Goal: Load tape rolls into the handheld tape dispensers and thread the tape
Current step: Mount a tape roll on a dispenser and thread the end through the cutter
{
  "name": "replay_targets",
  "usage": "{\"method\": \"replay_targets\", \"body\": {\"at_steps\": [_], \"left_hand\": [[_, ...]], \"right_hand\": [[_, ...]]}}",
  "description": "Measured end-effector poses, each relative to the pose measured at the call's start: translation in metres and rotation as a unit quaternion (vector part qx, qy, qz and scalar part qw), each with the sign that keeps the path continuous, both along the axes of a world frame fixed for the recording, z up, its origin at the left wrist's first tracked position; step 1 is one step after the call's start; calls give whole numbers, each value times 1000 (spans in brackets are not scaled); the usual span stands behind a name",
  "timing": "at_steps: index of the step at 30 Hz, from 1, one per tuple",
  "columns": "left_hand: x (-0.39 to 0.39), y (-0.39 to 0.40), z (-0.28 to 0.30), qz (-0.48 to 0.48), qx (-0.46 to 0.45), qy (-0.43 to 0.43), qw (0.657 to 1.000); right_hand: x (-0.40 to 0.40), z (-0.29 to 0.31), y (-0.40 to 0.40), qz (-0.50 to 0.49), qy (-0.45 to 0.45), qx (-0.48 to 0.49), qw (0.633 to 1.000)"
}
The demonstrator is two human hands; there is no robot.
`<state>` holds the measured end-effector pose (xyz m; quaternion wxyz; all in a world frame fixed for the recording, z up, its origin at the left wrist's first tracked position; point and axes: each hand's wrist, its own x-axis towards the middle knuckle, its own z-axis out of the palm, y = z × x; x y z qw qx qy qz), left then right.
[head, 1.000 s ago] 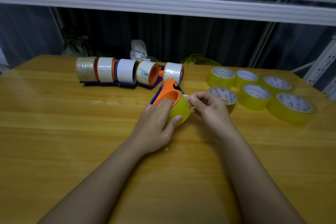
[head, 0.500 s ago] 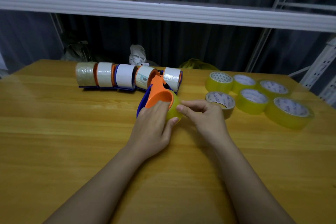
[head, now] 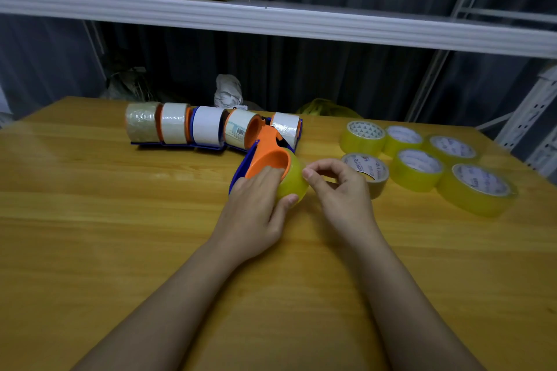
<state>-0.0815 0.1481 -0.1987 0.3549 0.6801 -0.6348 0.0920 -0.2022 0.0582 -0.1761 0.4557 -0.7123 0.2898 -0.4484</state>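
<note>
Wooden table (head: pixel 120 235), seen from the head camera. At centre, an orange-and-blue dispenser (head: pixel 265 156) lying on the table with a yellow tape roll (head: pixel 292 181) seated on its hub. Left hand (head: pixel 256 208) holding the roll and dispenser together, fingers laid over the orange hub, thumb curled under the roll's near edge. Right hand (head: pixel 340 190) just beside the roll, thumb and forefinger closed in a narrow pinch at the roll's right face; whether a free tape end sits in that pinch, too fine to tell. Behind, a row of loaded dispensers (head: pixel 211 126); to the right, six spare yellow rolls (head: pixel 419 159) lying flat, well apart from the work.

Likely step: finding and lifting the tape end before threading. Risks, as judged from here:
- Tape end slipping from the pinch and resealing on the roll, from too light a grip on clear film.
- Tape tearing lengthwise or sticking to itself, from a skewed pull.
- Roll sliding off the hub, from easing the left thumb during the pull.
- Tape fed adhesive side wrong, from a roll mounted reversed; orientation not readable here.
</note>
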Motion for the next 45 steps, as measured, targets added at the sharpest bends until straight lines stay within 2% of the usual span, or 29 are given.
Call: {"method": "replay_targets", "body": {"at_steps": [5, 10, 13, 17, 23, 27, 32, 36, 45], "left_hand": [[2, 3, 1, -27, 33, 60, 997], [6, 4, 2, -55, 48, 128, 989], [7, 6, 6, -67, 42, 168, 983], [5, 10, 16, -113, 14, 275, 955], [10, 10, 15, -101, -9, 382, 919], [14, 7, 15, -41, -24, 407, 912], [19, 5, 16, -47, -67, 460, 884], [20, 5, 16, -49, -72, 486, 870], [17, 8, 18, -26, -74, 455, 887]], "right_hand": [[-5, -1, -3, -23, 60, -70, 995], [-10, 3, -8, -21, 79, -50, 995], [-13, 5, -12, 11, 77, 0, 997], [-19, 10, -13, 73, 53, 79, 993], [-22, 18, -10, 100, 20, 158, 982], [-23, 19, -9, 140, 19, 236, 961], [-14, 18, -2, 121, -20, 262, 957], [-10, 19, 1, 135, -19, 305, 943], [-9, 19, 3, 153, -69, 388, 906]]}}
